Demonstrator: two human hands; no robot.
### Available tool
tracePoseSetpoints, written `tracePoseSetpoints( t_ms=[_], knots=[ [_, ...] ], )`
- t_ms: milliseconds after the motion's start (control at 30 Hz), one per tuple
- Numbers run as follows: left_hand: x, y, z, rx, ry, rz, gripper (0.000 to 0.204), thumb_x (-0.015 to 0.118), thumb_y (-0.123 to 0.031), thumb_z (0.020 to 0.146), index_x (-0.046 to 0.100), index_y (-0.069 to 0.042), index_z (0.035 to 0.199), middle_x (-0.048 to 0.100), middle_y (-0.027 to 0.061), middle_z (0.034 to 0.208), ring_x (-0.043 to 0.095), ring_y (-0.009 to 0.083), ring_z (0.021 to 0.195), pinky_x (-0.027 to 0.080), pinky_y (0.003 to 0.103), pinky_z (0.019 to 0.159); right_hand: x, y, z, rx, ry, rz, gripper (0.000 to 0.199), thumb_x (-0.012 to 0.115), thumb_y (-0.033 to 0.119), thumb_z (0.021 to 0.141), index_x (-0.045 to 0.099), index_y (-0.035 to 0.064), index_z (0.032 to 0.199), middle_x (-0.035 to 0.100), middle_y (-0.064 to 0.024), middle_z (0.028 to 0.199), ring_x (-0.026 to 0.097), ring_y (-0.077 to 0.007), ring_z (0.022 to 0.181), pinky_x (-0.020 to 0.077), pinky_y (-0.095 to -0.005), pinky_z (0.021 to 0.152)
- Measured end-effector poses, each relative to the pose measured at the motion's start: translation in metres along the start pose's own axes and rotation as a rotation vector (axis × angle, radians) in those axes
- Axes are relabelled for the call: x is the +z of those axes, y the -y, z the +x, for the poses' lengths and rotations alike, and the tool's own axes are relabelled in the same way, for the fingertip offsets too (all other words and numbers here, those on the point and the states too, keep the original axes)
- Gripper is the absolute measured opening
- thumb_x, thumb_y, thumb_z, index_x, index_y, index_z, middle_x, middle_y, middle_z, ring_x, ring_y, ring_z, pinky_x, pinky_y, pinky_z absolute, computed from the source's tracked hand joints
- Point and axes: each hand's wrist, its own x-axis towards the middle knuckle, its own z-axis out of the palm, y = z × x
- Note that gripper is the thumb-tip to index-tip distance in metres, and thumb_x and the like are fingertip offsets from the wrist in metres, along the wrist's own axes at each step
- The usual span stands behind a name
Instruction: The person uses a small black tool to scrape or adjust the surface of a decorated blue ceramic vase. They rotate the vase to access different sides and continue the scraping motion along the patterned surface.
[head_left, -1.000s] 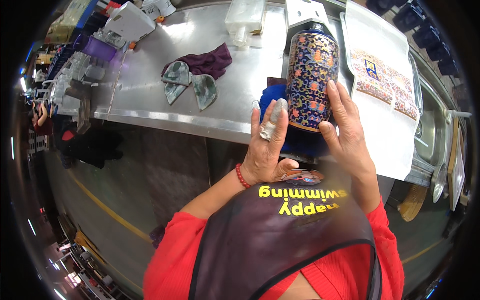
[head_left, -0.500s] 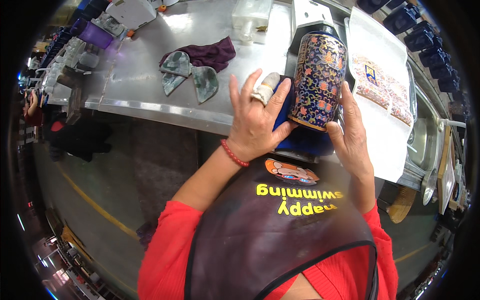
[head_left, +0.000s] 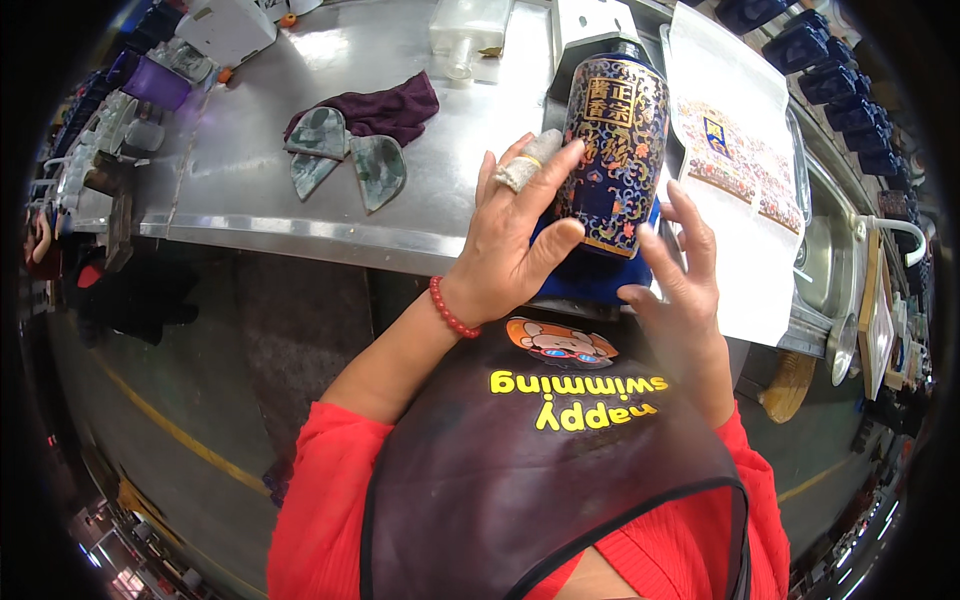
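A dark blue bottle (head_left: 612,165) with a gold, red and pale blue floral design lies on its side on a blue pad (head_left: 590,278). Its neck points away from me and a panel of gold lettering faces up. My left hand (head_left: 512,232) rests along the bottle's left side, fingers stretched and thumb apart; a whitish wrap (head_left: 524,168) with a band covers one finger. By the bottle's lower right side is my right hand (head_left: 688,295), fingers loosely spread and holding nothing. Whether its fingertips touch the glass I cannot tell.
Left on the metal table (head_left: 250,180) lie a purple cloth (head_left: 405,108) and green marbled scraper-like pieces (head_left: 378,172). Behind stands a clear container (head_left: 468,30). White sheets with floral prints (head_left: 735,150) lie at right, before a sink (head_left: 828,265). Blue bottles (head_left: 835,75) line the far right.
The bottle has rolled rightward about its length, bringing the gold lettering from its left edge to the top. My right fingers have spread and dropped lower along its side. The whole view has shifted slightly.
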Motion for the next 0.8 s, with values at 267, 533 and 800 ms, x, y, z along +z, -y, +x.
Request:
tracePoseSetpoints(
  t_ms=[267, 533, 800],
  knots=[
    [0.007, 0.007, 0.005, 0.011, 0.025, -0.002, 0.085, 0.067, -0.050, 0.095, 0.032, -0.009, 0.160, 0.047, 0.0234, 0.152, 0.033, 0.0492, 0.145, 0.012, 0.064, 0.119, -0.005, 0.011, 0.004, -0.099, 0.011, -0.125, 0.064, 0.086, 0.011, 0.067, 0.072, 0.0203, 0.128, 0.048, -0.0219, 0.151, 0.051, -0.0387, 0.130, 0.0461, -0.0489, 0.106],
    [-0.004, 0.007, 0.006, 0.107, 0.062, 0.329, 0.106, 0.078, -0.056, 0.080, 0.031, -0.007, 0.161, 0.042, 0.0211, 0.155, 0.034, 0.0468, 0.145, 0.008, 0.067, 0.120, 0.001, 0.009, 0.010, -0.130, 0.004, -0.161, 0.051, 0.084, 0.008, 0.069, 0.075, 0.0166, 0.118, 0.050, -0.0211, 0.149, 0.053, -0.0404, 0.128, 0.0472, -0.0490, 0.103],
    [-0.014, -0.002, 0.014, 0.263, -0.025, 0.613, 0.095, 0.083, -0.056, 0.066, 0.056, -0.013, 0.147, 0.061, 0.0133, 0.140, 0.034, 0.0395, 0.148, 0.006, 0.070, 0.121, 0.008, 0.005, 0.011, -0.133, -0.066, -0.199, 0.042, 0.082, 0.004, 0.070, 0.078, 0.0157, 0.111, 0.054, -0.0180, 0.144, 0.054, -0.0373, 0.125, 0.0490, -0.0460, 0.101]
  ],
)
